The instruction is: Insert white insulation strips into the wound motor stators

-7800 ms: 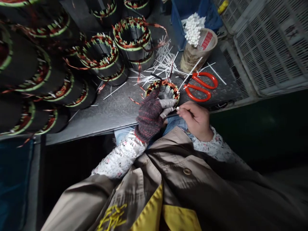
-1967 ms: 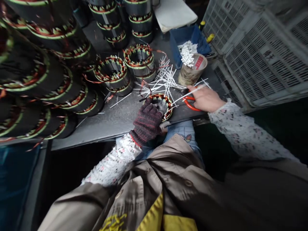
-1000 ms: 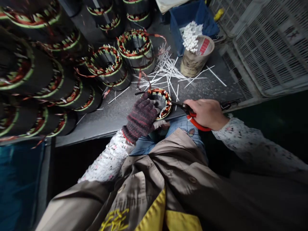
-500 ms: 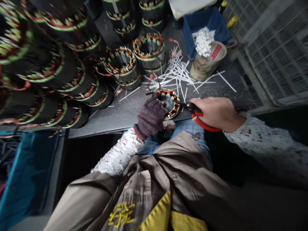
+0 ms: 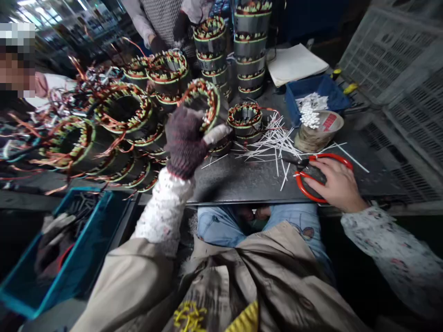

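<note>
My left hand (image 5: 187,140), in a dark knitted glove, grips a motor stator (image 5: 213,102) with copper windings and a pale green rim. The stator is tilted, held up in front of the stacks; the glove hides part of it. Light wrapping covers the extended thumb. At the right, my bare right hand (image 5: 337,182) has its fingers on the red-handled scissors (image 5: 320,197), low over the tabletop, the dark blades pointing left. White thin sticks (image 5: 273,138) lie scattered beyond the blades, beside a stator (image 5: 245,117) on a short stack.
Stacked stators (image 5: 119,110) with loose wires fill the left side. A tape roll (image 5: 320,131) holding white sticks stands by a blue bin (image 5: 294,94). Grey crates (image 5: 411,64) are at right, a teal bin (image 5: 31,304) at lower left. Co-workers (image 5: 166,23) are across the table and far left.
My left hand has lifted the stator from the table's front edge up and left towards the stacks. My right hand has moved the scissors away from it, rightward. The view has tilted up.
</note>
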A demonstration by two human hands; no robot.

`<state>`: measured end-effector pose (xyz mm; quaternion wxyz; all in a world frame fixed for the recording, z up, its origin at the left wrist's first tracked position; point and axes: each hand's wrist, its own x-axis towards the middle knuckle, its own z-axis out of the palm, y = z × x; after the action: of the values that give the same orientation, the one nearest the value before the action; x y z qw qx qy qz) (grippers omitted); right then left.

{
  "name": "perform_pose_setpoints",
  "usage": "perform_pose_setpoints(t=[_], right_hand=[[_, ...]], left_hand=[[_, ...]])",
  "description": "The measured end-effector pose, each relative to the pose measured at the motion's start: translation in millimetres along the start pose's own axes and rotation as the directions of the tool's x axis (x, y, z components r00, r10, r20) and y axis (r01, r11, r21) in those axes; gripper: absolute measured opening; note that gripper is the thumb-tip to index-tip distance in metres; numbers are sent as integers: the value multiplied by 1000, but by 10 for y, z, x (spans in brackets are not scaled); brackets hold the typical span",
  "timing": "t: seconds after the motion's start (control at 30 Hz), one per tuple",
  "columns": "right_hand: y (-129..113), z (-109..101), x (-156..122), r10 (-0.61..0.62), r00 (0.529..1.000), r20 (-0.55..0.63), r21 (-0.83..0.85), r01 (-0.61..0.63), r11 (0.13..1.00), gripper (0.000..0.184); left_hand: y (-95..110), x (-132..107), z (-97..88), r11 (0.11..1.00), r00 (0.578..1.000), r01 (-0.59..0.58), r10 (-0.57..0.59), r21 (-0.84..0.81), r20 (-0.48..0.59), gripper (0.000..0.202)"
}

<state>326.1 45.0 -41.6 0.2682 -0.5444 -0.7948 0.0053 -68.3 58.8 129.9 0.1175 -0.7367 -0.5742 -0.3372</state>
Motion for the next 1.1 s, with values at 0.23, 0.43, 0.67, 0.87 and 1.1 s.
perform_pose_setpoints(t=[0.23, 0.43, 0.67, 0.87, 1.1], right_hand=[[18, 43, -5, -6, 1000, -11, 7, 6, 1000, 43], [-32, 38, -13, 14, 999, -50, 4, -14, 1000, 35], [-54, 9, -8, -2, 997, -77, 24, 4, 1000, 33], [-62, 5, 11, 36, 997, -75, 46, -33, 998, 33], [-75, 37, -10, 103, 993, -53, 84, -98, 992, 31]], left_hand=[[-543, 631, 243, 925, 851, -171, -35, 340, 524, 61], [-43, 521, 441, 912, 911, -333, 245, 241, 331, 76], [369, 682, 1419, 982, 867, -110, 19, 155, 498, 47], [341, 369, 1288, 997, 940, -59, 43, 39, 337, 45], [668, -784, 687, 929, 893, -335, 366, -154, 264, 52]])
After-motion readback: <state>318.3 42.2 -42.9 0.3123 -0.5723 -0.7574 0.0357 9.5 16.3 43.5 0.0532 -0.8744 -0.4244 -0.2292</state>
